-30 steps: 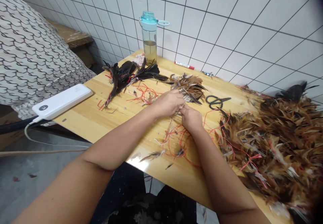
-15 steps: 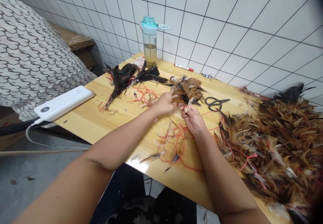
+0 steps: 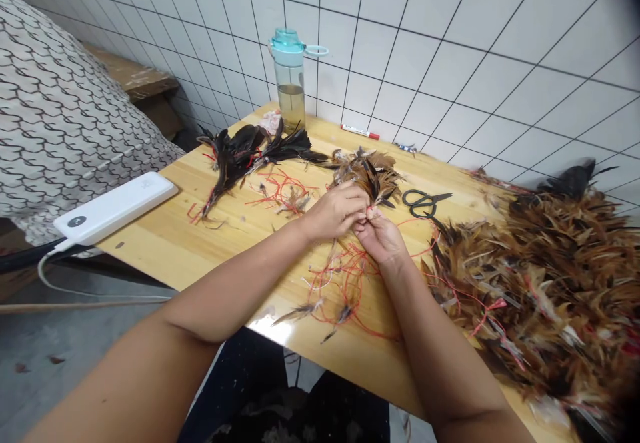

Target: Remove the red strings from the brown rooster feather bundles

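Over the middle of the wooden table [image 3: 170,230], my left hand [image 3: 334,211] is closed on the base of a bunch of brown feathers [image 3: 373,175]. The bunch fans out away from me above my knuckles. My right hand [image 3: 379,235] touches the left one and pinches at the same base, fingers curled. What exactly they pinch is too small to make out. Loose red string [image 3: 345,276] lies tangled on the table just under both hands.
A big heap of brown feathers [image 3: 540,283] fills the right side. Black scissors [image 3: 424,201] lie beyond my hands. Dark feathers [image 3: 245,150], a water bottle [image 3: 289,76] and a red marker [image 3: 359,131] are at the back, a white power bank [image 3: 113,206] at the left edge.
My hands lifted the brown feather bunch off the table and drew together at its base. The view shifted slightly left.
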A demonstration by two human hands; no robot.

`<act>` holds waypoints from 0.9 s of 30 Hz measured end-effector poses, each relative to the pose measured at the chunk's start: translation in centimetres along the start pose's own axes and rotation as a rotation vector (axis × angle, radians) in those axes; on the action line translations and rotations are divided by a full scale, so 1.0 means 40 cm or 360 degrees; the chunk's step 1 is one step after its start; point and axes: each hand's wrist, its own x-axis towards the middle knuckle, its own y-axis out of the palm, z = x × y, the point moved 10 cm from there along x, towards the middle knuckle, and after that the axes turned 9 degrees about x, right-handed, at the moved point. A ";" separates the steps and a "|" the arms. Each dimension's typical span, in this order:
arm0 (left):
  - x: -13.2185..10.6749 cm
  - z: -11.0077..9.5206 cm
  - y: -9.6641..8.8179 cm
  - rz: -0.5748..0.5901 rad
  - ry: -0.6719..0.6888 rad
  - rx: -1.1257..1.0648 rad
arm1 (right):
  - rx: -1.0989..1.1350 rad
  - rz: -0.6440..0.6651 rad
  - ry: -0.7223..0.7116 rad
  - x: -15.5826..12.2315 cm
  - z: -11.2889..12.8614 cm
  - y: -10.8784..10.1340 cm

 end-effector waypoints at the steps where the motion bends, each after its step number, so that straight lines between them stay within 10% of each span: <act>1: 0.001 0.001 0.002 0.0003 -0.0009 -0.0135 | 0.0012 0.0016 0.0011 -0.002 -0.002 0.006; 10: -0.036 0.113 0.067 -0.0012 -0.0784 -0.1144 | -0.0040 0.0082 0.0127 -0.011 -0.015 0.021; 27: -0.028 0.108 0.040 0.0162 -0.0752 -0.1346 | -0.0131 0.0339 0.0248 -0.027 -0.025 0.039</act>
